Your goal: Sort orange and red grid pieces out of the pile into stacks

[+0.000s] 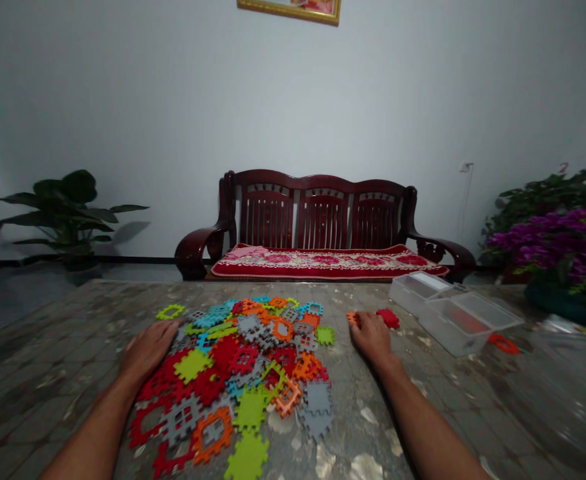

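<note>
A heap of flat toothed plastic tiles (245, 370) in red, green, grey, orange and blue lies spread on the patterned table (47, 373). My left hand (147, 350) rests palm down on the heap's left edge, fingers flat and together. My right hand (371, 333) lies to the right of the heap with its fingers on a small orange tile (353, 318). A red tile (388, 318) sits just beyond that hand, touching or nearly touching the fingertips. One green frame tile (171, 311) lies apart at the far left.
A clear plastic box (465, 321) and its lid (417, 290) stand at the right, with an orange piece (503, 344) beside them. A purple flower pot (567, 267) is at the far right. Beyond the table are a wooden bench (323, 227) and a leafy plant (67, 213).
</note>
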{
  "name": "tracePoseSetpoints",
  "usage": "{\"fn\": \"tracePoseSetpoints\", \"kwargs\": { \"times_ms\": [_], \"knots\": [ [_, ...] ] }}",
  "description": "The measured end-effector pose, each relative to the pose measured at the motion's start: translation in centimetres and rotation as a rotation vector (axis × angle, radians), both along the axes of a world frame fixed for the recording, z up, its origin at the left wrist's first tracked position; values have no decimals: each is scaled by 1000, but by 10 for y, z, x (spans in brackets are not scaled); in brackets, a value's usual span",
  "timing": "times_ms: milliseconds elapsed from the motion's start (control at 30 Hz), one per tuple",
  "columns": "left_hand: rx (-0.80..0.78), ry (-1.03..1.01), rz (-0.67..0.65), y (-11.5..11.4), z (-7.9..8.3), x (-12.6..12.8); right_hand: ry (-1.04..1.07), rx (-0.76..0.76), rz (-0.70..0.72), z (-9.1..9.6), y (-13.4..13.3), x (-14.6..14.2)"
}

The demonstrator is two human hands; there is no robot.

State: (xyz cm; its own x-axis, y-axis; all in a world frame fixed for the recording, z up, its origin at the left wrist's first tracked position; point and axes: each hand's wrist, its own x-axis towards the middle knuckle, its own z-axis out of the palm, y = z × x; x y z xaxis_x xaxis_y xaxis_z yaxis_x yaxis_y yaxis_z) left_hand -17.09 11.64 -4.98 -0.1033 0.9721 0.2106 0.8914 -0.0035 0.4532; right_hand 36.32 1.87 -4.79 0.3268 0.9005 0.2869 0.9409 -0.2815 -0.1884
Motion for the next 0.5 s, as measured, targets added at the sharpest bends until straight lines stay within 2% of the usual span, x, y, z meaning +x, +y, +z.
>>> {"fn": "tracePoseSetpoints", "kwargs": {
  "times_ms": [133,267,333,500],
  "knots": [
    [-27,27,34,-2,3,3,44,107,11,1,-1,-2],
    [-4,31,22,-2,3,4,148,255,221,6,-7,-18],
    [6,31,16,-2,3,4,218,204,319,15,-14,-32],
    [28,41,8,-2,1,4,261,-130,403,47,-34,-72]
  ]
}}
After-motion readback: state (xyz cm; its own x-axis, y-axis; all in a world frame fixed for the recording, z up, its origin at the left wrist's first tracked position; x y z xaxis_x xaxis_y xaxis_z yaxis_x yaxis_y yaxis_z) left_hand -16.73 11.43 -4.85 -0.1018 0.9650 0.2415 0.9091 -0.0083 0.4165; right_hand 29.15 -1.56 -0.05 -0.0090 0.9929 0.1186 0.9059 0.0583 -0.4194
